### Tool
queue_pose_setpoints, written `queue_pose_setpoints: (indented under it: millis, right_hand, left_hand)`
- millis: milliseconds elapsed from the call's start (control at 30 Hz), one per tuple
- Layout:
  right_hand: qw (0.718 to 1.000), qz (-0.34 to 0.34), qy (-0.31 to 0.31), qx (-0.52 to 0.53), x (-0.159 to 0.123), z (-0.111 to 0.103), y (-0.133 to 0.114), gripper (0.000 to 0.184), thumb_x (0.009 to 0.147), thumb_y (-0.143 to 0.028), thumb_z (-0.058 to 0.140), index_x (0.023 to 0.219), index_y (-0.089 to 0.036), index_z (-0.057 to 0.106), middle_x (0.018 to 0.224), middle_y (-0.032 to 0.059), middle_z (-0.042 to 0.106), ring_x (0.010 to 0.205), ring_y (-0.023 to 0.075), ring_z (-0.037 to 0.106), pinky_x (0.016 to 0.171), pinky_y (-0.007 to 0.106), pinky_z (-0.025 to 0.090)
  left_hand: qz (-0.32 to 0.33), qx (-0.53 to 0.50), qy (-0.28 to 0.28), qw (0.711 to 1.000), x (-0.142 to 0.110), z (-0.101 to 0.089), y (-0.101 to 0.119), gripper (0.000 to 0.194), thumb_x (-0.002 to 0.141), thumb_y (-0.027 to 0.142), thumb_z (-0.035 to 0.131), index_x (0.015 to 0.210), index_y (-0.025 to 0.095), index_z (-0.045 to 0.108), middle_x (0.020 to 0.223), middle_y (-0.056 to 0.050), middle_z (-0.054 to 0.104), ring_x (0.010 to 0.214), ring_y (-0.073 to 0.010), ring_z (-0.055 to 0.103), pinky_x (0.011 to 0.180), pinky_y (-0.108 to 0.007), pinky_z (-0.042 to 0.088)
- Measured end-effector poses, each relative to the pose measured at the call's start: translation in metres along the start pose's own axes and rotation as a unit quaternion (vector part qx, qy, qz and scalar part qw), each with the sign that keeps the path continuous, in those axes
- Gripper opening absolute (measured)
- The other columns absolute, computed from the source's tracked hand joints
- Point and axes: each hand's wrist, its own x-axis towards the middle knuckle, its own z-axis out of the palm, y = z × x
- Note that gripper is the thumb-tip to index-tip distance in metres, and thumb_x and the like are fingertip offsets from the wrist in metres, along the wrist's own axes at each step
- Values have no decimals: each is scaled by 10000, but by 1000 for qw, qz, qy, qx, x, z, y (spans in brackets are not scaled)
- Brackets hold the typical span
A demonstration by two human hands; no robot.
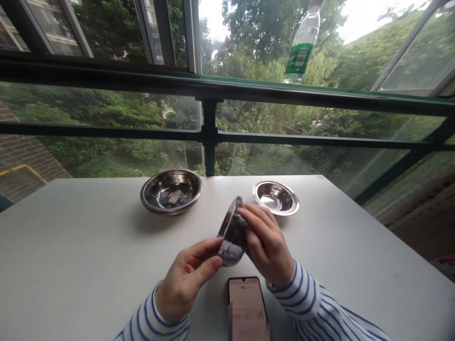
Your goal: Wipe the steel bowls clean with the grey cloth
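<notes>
So I'm standing here looking at this worktop (88, 246), a plain white one, and closest in is a phone (247, 298) lying face up with its screen lit, just below and between the two grips. Blue-and-white striped sleeves (305, 296) come in on either side of it.

Left grip (186, 277) has thumb and forefinger pinched around the lower edge of a metal bowl (237, 239). Right grip (266, 239) is curled over the far side of it, with a scrunched grey cloth (240, 219) bunched under the fingertips, up against the rim. So yeah, the bowl's up between both grips, tipped right over on its side. There's a pale grey patch near the left thumb too, but honestly can't tell if that's cloth or just shine.

Past the grips there's a small bowl (286, 192), just beyond the right one, and a wider bowl (154, 192), farther out ahead of the left one. Both sit upright, open side up. Behind those runs a dark railing (209, 137), a bottle (300, 57) with a green label up at its top bar, beyond the right grip, then loads of trees (270, 38) outside.
</notes>
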Motion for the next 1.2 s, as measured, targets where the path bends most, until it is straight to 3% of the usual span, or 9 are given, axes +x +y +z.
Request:
queue_pose_setpoints:
  millis: [100, 233, 300, 467, 533, 700, 833, 1000, 1200]
  right_hand:
    - [999, 36, 9, 13, 0, -2, 1, 382, 843, -115, 377, 1193, -198, 507, 1190, 89, 545, 1098, 221, 479, 922, 430, 417]
    - [995, -89, -34, -25, -5, -1, -11, 409, 780, -141, 470, 1183, -193, 521, 1236, 96, 520, 1135, 281, 427, 903, 484, 404]
    - [994, -101, -33, -31, -5, 0, -12, 400, 770, -144, 488, 1165, -186, 535, 1237, 99, 520, 1131, 285, 426, 902, 483, 402]
    - [995, 88, 24, 45, -1, 4, 8, 343, 860, -155, 382, 1165, -203, 529, 1162, 84, 563, 1077, 215, 499, 925, 419, 413]
    - [989, 121, 25, 77, -1, 5, 12, 330, 874, -172, 371, 1159, -210, 533, 1155, 78, 567, 1072, 205, 509, 926, 405, 419]
    - [999, -13, -30, 25, -6, 5, -5, 383, 814, -125, 425, 1178, -193, 521, 1224, 91, 514, 1135, 249, 425, 925, 455, 396]
    - [992, -111, -40, -31, -8, 7, -15, 392, 767, -132, 474, 1153, -160, 532, 1238, 107, 511, 1127, 280, 410, 896, 474, 392]
    - [985, -157, -41, -63, -10, 13, -16, 381, 766, -154, 485, 1141, -139, 547, 1228, 107, 532, 1113, 289, 426, 887, 475, 384]
    - [981, -182, -36, -51, -8, 12, -16, 361, 753, -140, 492, 1106, -146, 571, 1201, 95, 555, 1114, 274, 439, 901, 457, 391]
  left_hand:
    - [-12, 1, -2, 1000, -1, 2, 0, 251, 778, 188, 606, 1017, 219, 678, 943, -61, 714, 860, -195, 646, 802, -286, 495]
    - [20, -17, 14, 1000, 2, 0, -1, 270, 787, 180, 595, 1037, 252, 667, 987, -38, 704, 864, -159, 635, 786, -237, 491]
    - [26, -9, 15, 1000, 3, -1, -1, 273, 792, 173, 588, 1041, 255, 665, 1000, -35, 700, 896, -159, 628, 796, -223, 481]
    - [-11, 22, -20, 1000, 0, 1, 2, 253, 782, 177, 597, 1018, 225, 676, 967, -61, 710, 896, -204, 641, 821, -284, 481]
    - [-17, 18, -24, 999, -1, 2, 3, 246, 770, 185, 612, 1005, 213, 682, 943, -69, 714, 869, -210, 647, 809, -298, 487]
    - [-21, -46, 35, 998, 1, 2, 1, 276, 762, 207, 621, 1033, 213, 671, 923, -69, 713, 802, -188, 647, 765, -298, 499]
    - [-23, -87, 39, 995, 4, 0, -1, 282, 771, 207, 604, 1044, 232, 666, 930, -61, 705, 857, -191, 637, 781, -296, 492]
    - [-22, -112, 66, 991, 6, 0, -1, 253, 753, 210, 614, 995, 226, 683, 974, -56, 692, 962, -205, 605, 873, -314, 448]
    - [1, -78, 58, 995, 6, -1, -3, 272, 737, 297, 649, 991, 203, 669, 955, -83, 695, 871, -215, 637, 777, -308, 492]
